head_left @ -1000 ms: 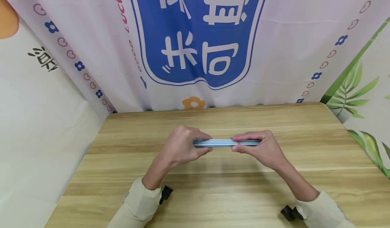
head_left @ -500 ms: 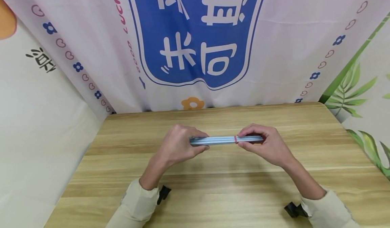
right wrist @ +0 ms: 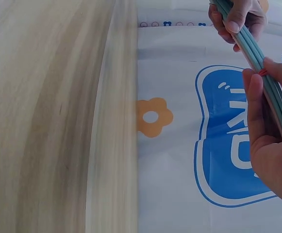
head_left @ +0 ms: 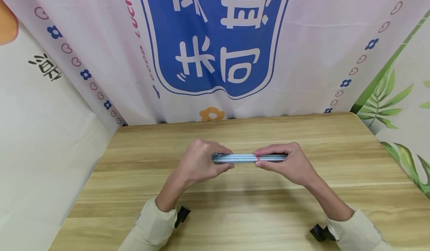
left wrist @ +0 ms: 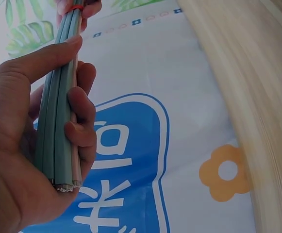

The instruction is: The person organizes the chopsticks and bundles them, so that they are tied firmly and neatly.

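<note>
A bundle of slim, pale blue-green, pencil-like sticks (head_left: 244,158) lies crosswise between the two hands, above the table. My left hand (head_left: 199,163) grips its left end, thumb on one side and fingers curled round the other; in the left wrist view the stick ends (left wrist: 64,186) sit near the palm, with small whitish tips. My right hand (head_left: 292,165) pinches the right part between thumb and fingers. At those fingertips a thin red band (right wrist: 262,72) wraps the bundle. The right end of the sticks is hidden in the right palm.
A wood-grain table (head_left: 235,221) spreads beneath the hands. Behind it hangs a white printed curtain (head_left: 312,68) with a blue panel; further cloth (head_left: 43,139) hangs at the left, leaf-printed cloth (head_left: 393,105) at the right. Black wrist mounts (head_left: 321,233) sit under the sleeves.
The right hand shifted right along the sticks, then came back left to the red band. The band now sits slightly further left on the bundle. The left hand keeps its grip.
</note>
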`<move>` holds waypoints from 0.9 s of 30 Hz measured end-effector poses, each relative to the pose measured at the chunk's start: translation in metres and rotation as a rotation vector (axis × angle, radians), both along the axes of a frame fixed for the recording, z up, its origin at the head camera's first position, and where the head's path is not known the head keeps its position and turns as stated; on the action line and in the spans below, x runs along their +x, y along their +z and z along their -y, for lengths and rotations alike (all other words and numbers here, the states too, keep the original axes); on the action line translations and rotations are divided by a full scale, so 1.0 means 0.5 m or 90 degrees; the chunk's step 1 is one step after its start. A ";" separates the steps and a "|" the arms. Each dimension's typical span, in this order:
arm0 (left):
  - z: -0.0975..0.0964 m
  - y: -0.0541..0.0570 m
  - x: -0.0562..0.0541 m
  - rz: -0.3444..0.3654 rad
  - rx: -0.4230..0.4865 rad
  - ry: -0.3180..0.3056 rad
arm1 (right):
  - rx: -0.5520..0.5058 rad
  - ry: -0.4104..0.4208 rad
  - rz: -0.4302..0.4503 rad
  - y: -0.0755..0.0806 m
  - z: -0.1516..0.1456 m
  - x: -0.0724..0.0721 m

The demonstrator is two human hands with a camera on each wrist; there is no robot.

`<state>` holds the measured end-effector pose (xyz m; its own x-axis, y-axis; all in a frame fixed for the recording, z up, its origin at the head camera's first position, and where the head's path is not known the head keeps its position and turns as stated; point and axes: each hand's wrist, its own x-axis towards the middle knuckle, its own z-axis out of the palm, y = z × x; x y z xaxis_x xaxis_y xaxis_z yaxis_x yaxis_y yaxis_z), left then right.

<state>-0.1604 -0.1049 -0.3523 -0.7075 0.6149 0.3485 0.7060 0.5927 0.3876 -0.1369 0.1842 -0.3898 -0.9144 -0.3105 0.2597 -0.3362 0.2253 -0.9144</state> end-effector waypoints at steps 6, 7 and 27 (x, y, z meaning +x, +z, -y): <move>0.004 0.003 -0.003 0.017 -0.017 0.004 | -0.012 -0.008 0.018 0.007 -0.005 0.000; 0.006 0.003 -0.004 0.020 -0.022 0.007 | -0.018 -0.006 0.015 0.008 -0.006 -0.001; 0.009 0.008 0.002 -0.011 -0.019 0.055 | 0.141 -0.065 -0.251 0.023 -0.041 -0.010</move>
